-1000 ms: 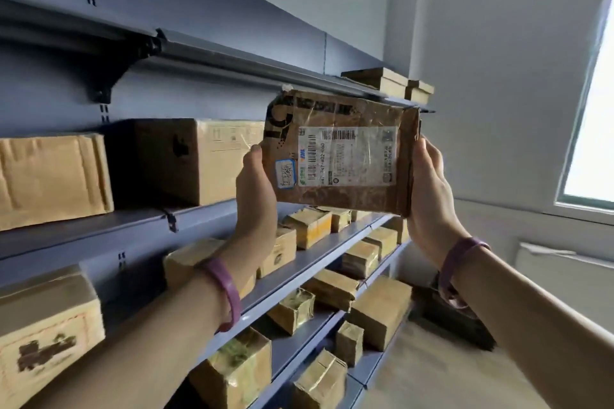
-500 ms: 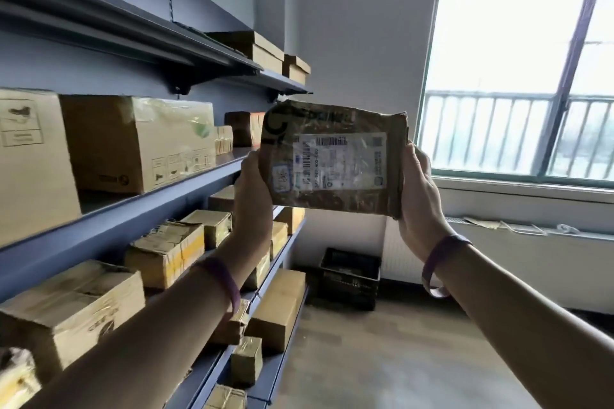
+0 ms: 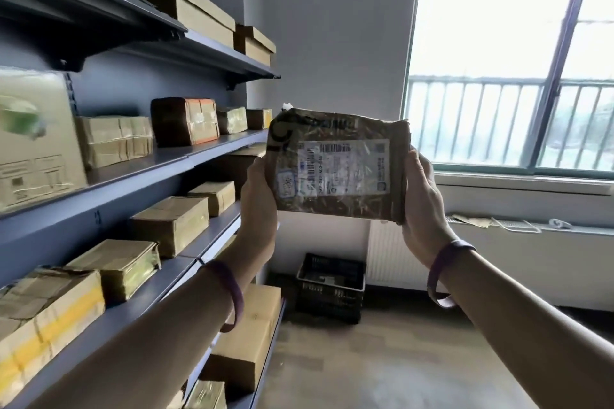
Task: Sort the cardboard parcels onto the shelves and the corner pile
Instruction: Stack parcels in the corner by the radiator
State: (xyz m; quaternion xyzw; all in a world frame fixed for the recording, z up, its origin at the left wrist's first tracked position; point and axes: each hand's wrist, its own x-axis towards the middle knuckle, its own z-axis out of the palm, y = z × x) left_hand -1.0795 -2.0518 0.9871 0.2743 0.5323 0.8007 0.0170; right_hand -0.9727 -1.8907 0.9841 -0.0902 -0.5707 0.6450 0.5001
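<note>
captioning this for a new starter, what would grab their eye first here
A worn brown cardboard parcel with a white barcode label is held up mid-frame, gripped at its side edges by the left hand and right hand. Left of it run grey metal shelves lined with taped cardboard boxes. A bright barred window fills the upper right, with a black plastic crate on the floor below.

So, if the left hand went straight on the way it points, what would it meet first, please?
Probably the front edge of the grey shelf just above the left hand, which grips the parcel; depth is unclear, so it might pass beside it.
</note>
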